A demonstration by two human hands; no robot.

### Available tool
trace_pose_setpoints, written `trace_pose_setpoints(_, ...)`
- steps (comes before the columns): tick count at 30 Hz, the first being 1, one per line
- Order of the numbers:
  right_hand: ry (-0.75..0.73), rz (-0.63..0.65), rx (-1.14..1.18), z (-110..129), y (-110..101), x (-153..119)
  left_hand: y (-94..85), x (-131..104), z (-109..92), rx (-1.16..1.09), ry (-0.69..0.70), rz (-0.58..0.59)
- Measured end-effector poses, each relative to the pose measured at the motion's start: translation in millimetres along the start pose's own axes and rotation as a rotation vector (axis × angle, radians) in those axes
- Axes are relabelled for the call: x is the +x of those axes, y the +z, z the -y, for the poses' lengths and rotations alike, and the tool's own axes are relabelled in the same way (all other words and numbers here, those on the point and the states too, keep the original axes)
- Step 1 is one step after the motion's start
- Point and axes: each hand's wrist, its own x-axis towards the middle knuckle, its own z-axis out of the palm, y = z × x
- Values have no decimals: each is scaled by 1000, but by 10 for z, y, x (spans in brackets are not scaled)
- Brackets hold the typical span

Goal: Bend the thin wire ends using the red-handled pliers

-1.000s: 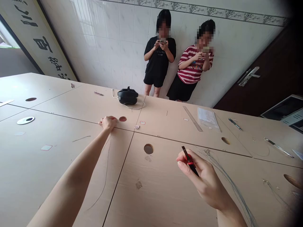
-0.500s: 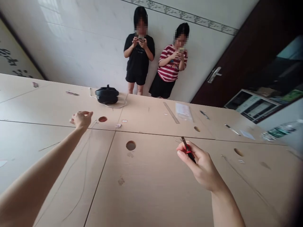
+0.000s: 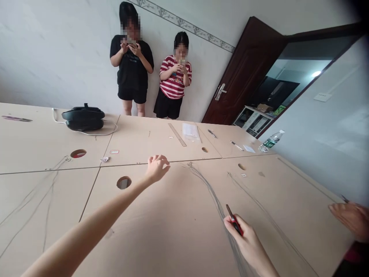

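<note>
In my right hand is a red and black utility knife, its blade pointing up and to the left. A bundle of thin grey strings runs down the table beside and behind this hand. My left hand hovers over the table left of the bundle's top end, fingers bent and apart, with nothing visible in them. Two more groups of strings lie on the table: one to the right, the other at the far left.
On the pale table are holes, a black headset-like case, a ruler, a clear plastic packet, pens and a water bottle. Another person's hand is at the right edge. Two people stand by the wall.
The view has swung right. My left hand has moved from the left strings toward the middle bundle. My right hand, still holding the knife, is lower; another person's hand has come into view.
</note>
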Motion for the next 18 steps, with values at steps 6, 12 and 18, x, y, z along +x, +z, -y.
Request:
trace_pose_setpoints(6, 77, -140, -109, -281, 13, -55, 534, -66, -378, 15, 136, 158)
trace_pose_setpoints(12, 76, -230, -326, -357, 190, -27, 729, -133, -446, -19, 266, 251)
trace_pose_setpoints(18, 151, -221, -351, -612, 138, -176, 753, -115, -414, -32, 298, 192)
